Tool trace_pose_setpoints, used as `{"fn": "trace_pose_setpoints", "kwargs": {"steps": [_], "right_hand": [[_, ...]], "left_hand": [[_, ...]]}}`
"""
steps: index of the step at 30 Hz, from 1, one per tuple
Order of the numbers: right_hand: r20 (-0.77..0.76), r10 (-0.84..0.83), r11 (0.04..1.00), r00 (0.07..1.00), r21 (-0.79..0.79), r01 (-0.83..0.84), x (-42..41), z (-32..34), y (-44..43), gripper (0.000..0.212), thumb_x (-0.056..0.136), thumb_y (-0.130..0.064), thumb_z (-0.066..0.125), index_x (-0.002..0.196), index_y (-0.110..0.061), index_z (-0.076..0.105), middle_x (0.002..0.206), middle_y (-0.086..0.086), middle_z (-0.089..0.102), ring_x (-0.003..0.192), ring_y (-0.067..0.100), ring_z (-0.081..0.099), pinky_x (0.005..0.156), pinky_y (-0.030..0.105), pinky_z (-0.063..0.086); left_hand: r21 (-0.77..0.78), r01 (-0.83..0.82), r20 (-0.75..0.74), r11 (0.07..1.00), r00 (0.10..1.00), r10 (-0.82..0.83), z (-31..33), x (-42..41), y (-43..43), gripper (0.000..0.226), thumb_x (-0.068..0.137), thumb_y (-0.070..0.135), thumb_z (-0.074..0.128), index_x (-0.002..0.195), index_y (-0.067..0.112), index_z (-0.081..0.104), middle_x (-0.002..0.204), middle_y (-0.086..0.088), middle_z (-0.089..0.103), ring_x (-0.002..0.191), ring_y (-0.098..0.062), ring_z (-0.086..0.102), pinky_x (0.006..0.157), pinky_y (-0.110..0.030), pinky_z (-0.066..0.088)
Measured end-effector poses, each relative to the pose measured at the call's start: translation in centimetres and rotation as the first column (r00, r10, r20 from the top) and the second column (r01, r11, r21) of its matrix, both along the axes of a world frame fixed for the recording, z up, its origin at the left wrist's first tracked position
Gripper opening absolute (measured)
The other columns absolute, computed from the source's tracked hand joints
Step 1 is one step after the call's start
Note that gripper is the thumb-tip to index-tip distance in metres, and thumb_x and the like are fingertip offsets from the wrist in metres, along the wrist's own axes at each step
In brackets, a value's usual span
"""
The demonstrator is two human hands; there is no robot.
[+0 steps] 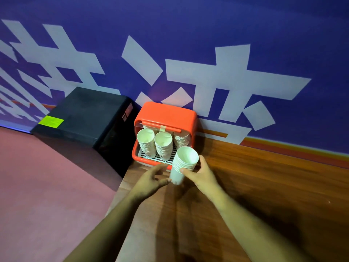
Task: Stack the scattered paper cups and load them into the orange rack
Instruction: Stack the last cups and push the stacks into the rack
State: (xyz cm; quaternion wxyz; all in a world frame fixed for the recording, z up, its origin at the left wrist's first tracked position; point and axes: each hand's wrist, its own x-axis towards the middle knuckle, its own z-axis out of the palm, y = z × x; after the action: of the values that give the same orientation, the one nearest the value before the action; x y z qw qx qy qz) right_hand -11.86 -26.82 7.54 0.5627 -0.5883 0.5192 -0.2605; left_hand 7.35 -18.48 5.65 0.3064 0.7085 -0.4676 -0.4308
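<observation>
Before the orange rack (166, 115), cup stack (182, 165), right hand (201, 173) gripping

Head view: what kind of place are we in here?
Probably a drinks or reception counter in a public venue: a wooden countertop, an orange rack holding paper-cup stacks, and a blue wall with huge white lettering.
</observation>
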Motion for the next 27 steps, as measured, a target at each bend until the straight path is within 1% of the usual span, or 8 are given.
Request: {"fn": "trace_pose_setpoints", "kwargs": {"steps": [2, 5, 7, 11, 15, 17, 20, 27], "right_hand": [[-0.026, -0.048, 0.998, 0.999, -0.037, 0.047, 0.8, -0.6, -1.1, 0.063, 0.072, -0.022, 0.085, 0.125, -0.021, 0.051, 0.119, -0.008, 0.061, 0.107, 0.007, 0.056, 0.08, 0.018, 0.042], [-0.058, -0.096, 0.993, 0.994, -0.073, 0.092, 2.1, -1.5, -2.2, 0.065, 0.072, -0.018, 0.085, 0.126, -0.023, 0.048, 0.116, -0.012, 0.056, 0.101, -0.002, 0.054, 0.082, 0.014, 0.04], [-0.078, -0.131, 0.986, 0.988, -0.11, 0.123, 3.1, -2.2, -2.6, 0.068, 0.071, -0.015, 0.085, 0.128, -0.021, 0.048, 0.113, -0.015, 0.052, 0.097, -0.005, 0.052, 0.083, 0.01, 0.039], [-0.126, -0.24, 0.96, 0.963, -0.18, 0.216, 5.2, -4.0, -2.9, 0.077, 0.066, -0.016, 0.088, 0.131, -0.017, 0.049, 0.117, -0.012, 0.051, 0.109, 0.005, 0.049, 0.09, 0.025, 0.046], [-0.125, -0.292, 0.945, 0.948, -0.191, 0.266, 7.2, -5.3, -3.2, 0.076, 0.065, -0.014, 0.089, 0.13, -0.016, 0.049, 0.118, -0.008, 0.051, 0.111, 0.009, 0.05, 0.085, 0.015, 0.046], [-0.152, -0.308, 0.943, 0.939, -0.183, 0.28, 7.9, -6.2, -3.1, 0.078, 0.066, -0.017, 0.089, 0.132, -0.016, 0.048, 0.122, -0.006, 0.05, 0.114, 0.01, 0.05, 0.084, 0.01, 0.046], [-0.245, -0.336, 0.937, 0.91, -0.187, 0.296, 8.5, -7.9, -3.0, 0.08, 0.064, -0.027, 0.09, 0.131, -0.017, 0.047, 0.125, 0.001, 0.054, 0.115, 0.017, 0.054, 0.089, 0.033, 0.053], [-0.437, -0.408, 0.904, 0.801, -0.314, 0.29, 9.6, -9.3, -3.5, 0.074, 0.067, -0.035, 0.087, 0.129, -0.013, 0.053, 0.12, 0.008, 0.061, 0.111, 0.027, 0.053, 0.088, 0.042, 0.05]], "left_hand": [[0.016, -0.108, 0.05, 0.994, 0.993, 0.107, -0.6, 2.1, -0.9, 0.03, 0.085, 0.017, 0.077, 0.114, 0.019, 0.068, 0.107, 0.008, 0.068, 0.102, -0.008, 0.063, 0.081, -0.014, 0.048], [0.0, -0.229, 0.145, 0.973, 0.963, 0.226, -2.1, 5.8, -2.1, 0.017, 0.083, 0.025, 0.078, 0.092, 0.02, 0.065, 0.089, 0.006, 0.069, 0.086, -0.015, 0.066, 0.076, -0.032, 0.05], [-0.009, -0.262, 0.183, 0.965, 0.948, 0.259, -2.5, 7.6, -3.1, 0.027, 0.082, 0.027, 0.08, 0.096, 0.014, 0.06, 0.091, 0.002, 0.066, 0.085, -0.018, 0.063, 0.071, -0.03, 0.046], [0.016, -0.236, 0.181, 0.972, 0.956, 0.229, -3.4, 10.4, -5.6, 0.058, 0.077, 0.032, 0.084, 0.117, 0.007, 0.052, 0.109, -0.004, 0.058, 0.095, -0.017, 0.059, 0.074, -0.025, 0.045], [0.021, -0.166, 0.159, 0.986, 0.974, 0.161, -5.5, 12.9, -7.6, 0.084, 0.059, 0.061, 0.083, 0.125, 0.018, 0.051, 0.119, -0.003, 0.058, 0.109, -0.019, 0.059, 0.092, -0.043, 0.055], [-0.002, -0.128, 0.126, 0.992, 0.984, 0.127, -6.4, 13.6, -8.3, 0.087, 0.06, 0.057, 0.085, 0.131, 0.023, 0.048, 0.126, 0.0, 0.056, 0.117, -0.018, 0.057, 0.098, -0.045, 0.052], [-0.056, -0.072, 0.063, 0.996, 0.995, 0.076, -6.5, 14.1, -9.1, 0.082, 0.064, 0.052, 0.089, 0.132, 0.035, 0.046, 0.132, 0.008, 0.056, 0.124, -0.012, 0.055, 0.102, -0.044, 0.051], [-0.134, -0.056, -0.058, 0.989, 0.997, 0.048, -6.4, 14.2, -9.7, 0.075, 0.075, 0.026, 0.088, 0.137, 0.029, 0.047, 0.132, 0.009, 0.058, 0.121, -0.008, 0.058, 0.103, -0.039, 0.051]]}}
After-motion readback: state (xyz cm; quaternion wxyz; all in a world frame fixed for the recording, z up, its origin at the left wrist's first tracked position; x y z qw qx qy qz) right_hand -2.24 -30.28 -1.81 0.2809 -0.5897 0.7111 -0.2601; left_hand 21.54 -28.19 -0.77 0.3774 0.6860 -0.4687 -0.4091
